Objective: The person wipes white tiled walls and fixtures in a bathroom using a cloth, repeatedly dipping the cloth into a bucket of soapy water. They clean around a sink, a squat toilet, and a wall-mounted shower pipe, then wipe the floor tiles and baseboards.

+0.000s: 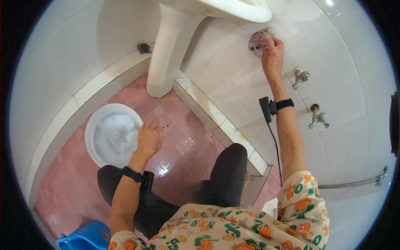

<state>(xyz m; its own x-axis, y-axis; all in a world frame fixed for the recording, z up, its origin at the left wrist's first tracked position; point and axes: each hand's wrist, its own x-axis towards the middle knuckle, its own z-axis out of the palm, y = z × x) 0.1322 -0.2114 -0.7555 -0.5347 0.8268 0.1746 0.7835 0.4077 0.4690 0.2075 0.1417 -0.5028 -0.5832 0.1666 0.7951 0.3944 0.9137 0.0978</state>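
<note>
My right hand [272,51] is stretched out to the wall under the sink, closed on a soapy, brownish scrubbing pad [259,42] pressed to the tiles [225,50]. Foam coats the pad, so its exact kind is hard to make out. My left hand [151,136] hangs by the right rim of a round white tub [90,139], its forearm above my left knee. Its fingers droop loosely and are partly hidden, with nothing seen in them. White suds [116,133] and cloudy water fill the tub.
The white sink pedestal [168,54] stands in the corner. A dark scouring pad [144,48] lies on the tiled ledge [98,85]. Two metal taps [300,78] jut from the right wall. A blue container [85,237] sits lower left on the wet pink floor [183,137].
</note>
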